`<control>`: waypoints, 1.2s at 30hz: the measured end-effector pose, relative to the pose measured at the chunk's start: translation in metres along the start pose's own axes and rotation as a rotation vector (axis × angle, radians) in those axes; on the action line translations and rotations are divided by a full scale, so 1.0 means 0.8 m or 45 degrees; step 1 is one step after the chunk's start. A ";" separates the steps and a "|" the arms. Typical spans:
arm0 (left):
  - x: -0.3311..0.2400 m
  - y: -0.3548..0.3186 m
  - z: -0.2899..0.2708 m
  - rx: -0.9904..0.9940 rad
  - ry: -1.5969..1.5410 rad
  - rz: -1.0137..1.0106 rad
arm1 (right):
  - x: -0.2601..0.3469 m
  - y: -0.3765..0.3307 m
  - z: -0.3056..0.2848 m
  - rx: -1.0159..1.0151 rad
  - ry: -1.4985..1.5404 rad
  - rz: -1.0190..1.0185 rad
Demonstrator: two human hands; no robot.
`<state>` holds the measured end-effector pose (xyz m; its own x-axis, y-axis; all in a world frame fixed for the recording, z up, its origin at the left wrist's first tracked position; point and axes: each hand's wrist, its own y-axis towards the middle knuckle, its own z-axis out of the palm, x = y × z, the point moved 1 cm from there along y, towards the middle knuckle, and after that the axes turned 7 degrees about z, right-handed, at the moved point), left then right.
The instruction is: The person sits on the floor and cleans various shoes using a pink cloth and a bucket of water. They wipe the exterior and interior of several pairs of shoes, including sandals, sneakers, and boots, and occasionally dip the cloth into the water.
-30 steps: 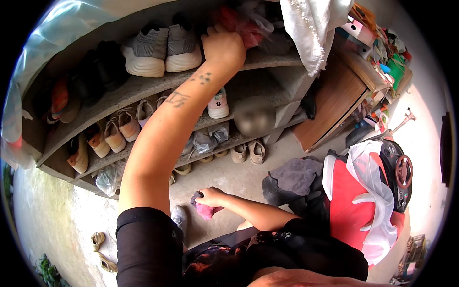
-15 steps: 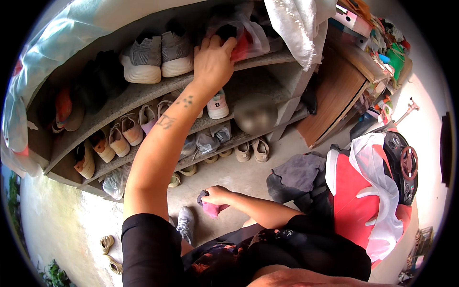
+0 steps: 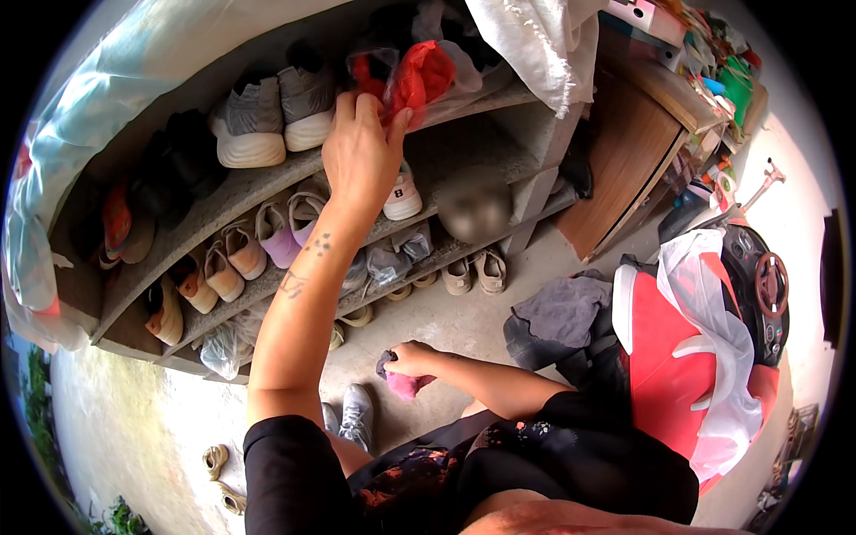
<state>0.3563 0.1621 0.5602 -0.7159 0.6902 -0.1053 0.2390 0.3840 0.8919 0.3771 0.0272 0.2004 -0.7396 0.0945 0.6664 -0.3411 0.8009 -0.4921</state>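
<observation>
My left hand (image 3: 361,147) is at the front edge of the upper shelf, its fingers closed on a clear plastic bag (image 3: 373,71) with something red inside. A crumpled red plastic bag (image 3: 423,76) lies right beside the fingertips. To the left of the hand stands a pair of grey sneakers (image 3: 254,116) with thick white soles. My right hand (image 3: 412,359) hangs low over the floor, wrapped round a pink and dark cloth (image 3: 403,382). The cloth's exact kind cannot be made out.
The concrete shoe rack (image 3: 267,192) holds several shoes on its lower levels. A white cloth (image 3: 539,53) drapes over its right end. Beside it stands a wooden cabinet (image 3: 615,160). A red toy car (image 3: 669,383) and a grey cloth (image 3: 566,308) are at right; shoes (image 3: 477,272) sit on the floor.
My left hand has drawn back toward me from deeper on the shelf, and the red bag shows more fully. My right hand still holds the cloth, slightly further right.
</observation>
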 end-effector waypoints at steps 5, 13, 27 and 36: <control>0.007 0.003 0.004 -0.008 0.132 0.297 | 0.006 -0.006 -0.007 0.060 0.065 0.018; 0.026 0.014 0.015 0.165 0.129 0.430 | 0.012 -0.034 -0.036 0.118 0.312 0.075; 0.043 0.025 0.023 0.455 0.083 0.066 | 0.037 -0.043 -0.090 -0.365 0.426 -0.011; 0.033 0.046 -0.022 0.304 -0.247 -0.102 | 0.054 -0.050 -0.020 -0.168 0.296 0.004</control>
<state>0.3349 0.1834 0.5983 -0.6059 0.7472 -0.2731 0.3505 0.5589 0.7515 0.3683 0.0089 0.2577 -0.5824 0.2180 0.7832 -0.2491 0.8692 -0.4272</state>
